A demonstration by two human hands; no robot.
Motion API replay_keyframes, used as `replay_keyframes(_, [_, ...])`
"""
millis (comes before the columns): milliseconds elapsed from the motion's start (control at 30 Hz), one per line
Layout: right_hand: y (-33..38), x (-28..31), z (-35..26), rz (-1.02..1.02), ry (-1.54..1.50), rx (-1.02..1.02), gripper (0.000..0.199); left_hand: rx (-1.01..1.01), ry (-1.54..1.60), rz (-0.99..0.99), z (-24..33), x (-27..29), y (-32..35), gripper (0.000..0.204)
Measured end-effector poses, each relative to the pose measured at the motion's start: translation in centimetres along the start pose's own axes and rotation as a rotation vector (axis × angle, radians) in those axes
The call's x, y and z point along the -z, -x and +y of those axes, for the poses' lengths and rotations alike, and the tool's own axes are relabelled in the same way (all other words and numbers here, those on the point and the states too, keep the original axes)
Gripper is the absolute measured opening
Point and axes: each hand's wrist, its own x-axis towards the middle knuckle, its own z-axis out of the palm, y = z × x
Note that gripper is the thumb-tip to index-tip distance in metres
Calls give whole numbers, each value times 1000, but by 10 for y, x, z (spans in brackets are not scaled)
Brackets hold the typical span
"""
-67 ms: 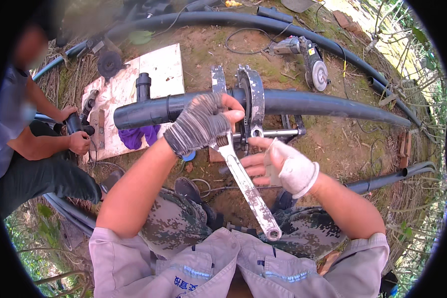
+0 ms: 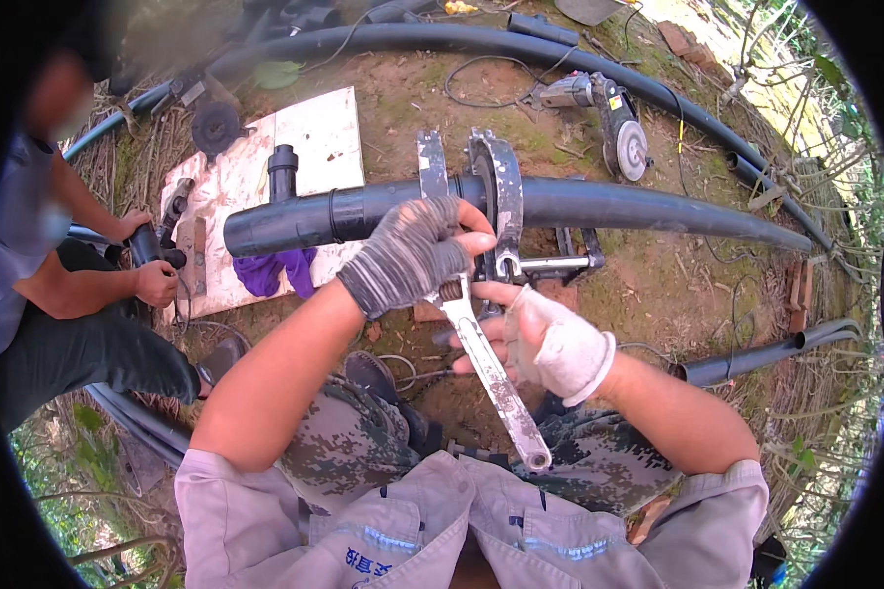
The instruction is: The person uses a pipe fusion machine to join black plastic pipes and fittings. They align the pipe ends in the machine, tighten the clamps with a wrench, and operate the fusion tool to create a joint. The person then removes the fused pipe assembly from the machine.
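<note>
A black plastic pipe (image 2: 599, 203) runs across in front of me, through a worn metal clamp with a right jaw (image 2: 507, 187) and a left jaw (image 2: 432, 162). My left hand (image 2: 408, 253), in a grey striped fingerless glove, is closed around the head end of a scuffed adjustable wrench (image 2: 491, 368), close to the clamp. Its handle slants down toward my lap. My right hand (image 2: 550, 344), in a white fingerless glove, has its fingers stretched out behind the handle, below the clamp's lower end; whether they touch the wrench is hard to tell.
An angle grinder (image 2: 609, 123) lies beyond the pipe. A pale board (image 2: 319, 133) with a purple cloth (image 2: 275, 272) is at left. Beside it a co-worker (image 2: 69, 255) crouches, holding a black fitting. A long black pipe (image 2: 403, 37) curves along the back.
My left hand has shifted slightly down and right, the wrench moving with it. My right hand has drawn slightly left, its fingers passing behind the handle.
</note>
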Motion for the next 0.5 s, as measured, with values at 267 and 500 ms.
replay_keyframes(267, [-66, -24, 75, 570, 73, 172, 21, -344, -707, 174, -9, 11, -53, 36])
replay_keyframes(500, [-102, -36, 103, 655, -164, 252, 24, -42, -920, 361, -55, 8, -100, 61])
